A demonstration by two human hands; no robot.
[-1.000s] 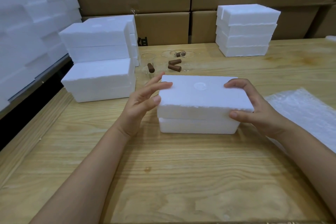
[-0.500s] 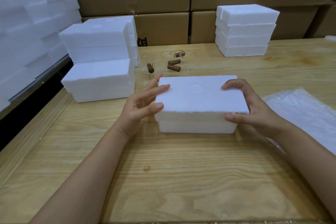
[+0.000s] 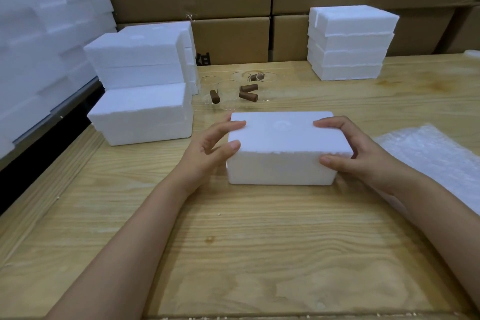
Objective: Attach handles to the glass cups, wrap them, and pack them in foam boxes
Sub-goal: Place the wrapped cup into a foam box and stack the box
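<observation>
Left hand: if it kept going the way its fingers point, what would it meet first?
The foam box. The left hand points right and slightly away from the person, and it touches the box's left end, so nothing lies between them.

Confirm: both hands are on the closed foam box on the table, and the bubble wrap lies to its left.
Wrong side: the head view shows the bubble wrap to the right of the foam box. The left hand and right hand are on the closed box on the table.
</observation>
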